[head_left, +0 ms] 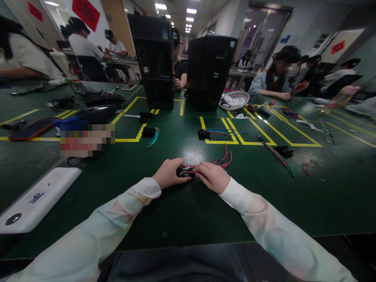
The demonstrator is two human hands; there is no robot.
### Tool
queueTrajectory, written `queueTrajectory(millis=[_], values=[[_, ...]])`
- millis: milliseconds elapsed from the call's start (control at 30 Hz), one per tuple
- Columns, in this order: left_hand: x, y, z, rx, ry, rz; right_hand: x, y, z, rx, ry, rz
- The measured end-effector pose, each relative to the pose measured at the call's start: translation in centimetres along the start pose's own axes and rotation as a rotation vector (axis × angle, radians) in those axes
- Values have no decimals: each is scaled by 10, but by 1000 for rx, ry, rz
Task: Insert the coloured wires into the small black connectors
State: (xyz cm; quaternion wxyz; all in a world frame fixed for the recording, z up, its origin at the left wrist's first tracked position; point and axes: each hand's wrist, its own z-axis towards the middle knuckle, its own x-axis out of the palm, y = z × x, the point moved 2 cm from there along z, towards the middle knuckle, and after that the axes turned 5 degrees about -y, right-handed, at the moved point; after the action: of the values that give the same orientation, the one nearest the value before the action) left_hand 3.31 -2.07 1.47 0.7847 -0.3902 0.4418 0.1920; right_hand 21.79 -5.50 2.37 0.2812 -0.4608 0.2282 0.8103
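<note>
My left hand (169, 172) is closed around the side of a small black wired part (183, 171), held just above the green table near its front. Its exact kind is hard to make out. My right hand (214, 177) has its fingers pinched on a red wire at the same part's right side. Red wires (226, 156) stick out beyond my right fingers, their ends curling up. Farther back lie similar black parts: one with green and blue wires (149, 133), another with blue and red wires (205, 134), and a third dark piece (283, 151) beside a wire bundle (279, 156).
Two black computer towers (154, 86) (205, 78) stand across the table. A white basket (235, 100) holds small items. To the left are a white device marked 16 (44, 197) and a phone (32, 128). Yellow tape marks the green tabletop. Other people sit around nearby tables.
</note>
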Motion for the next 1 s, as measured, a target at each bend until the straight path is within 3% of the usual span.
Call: queueTrajectory(millis=[800, 1000], values=[[2, -4, 0, 40, 50, 86, 1, 5, 6, -115, -31, -167], [4, -4, 1, 31, 58, 120, 4, 9, 5, -111, -88, -264]])
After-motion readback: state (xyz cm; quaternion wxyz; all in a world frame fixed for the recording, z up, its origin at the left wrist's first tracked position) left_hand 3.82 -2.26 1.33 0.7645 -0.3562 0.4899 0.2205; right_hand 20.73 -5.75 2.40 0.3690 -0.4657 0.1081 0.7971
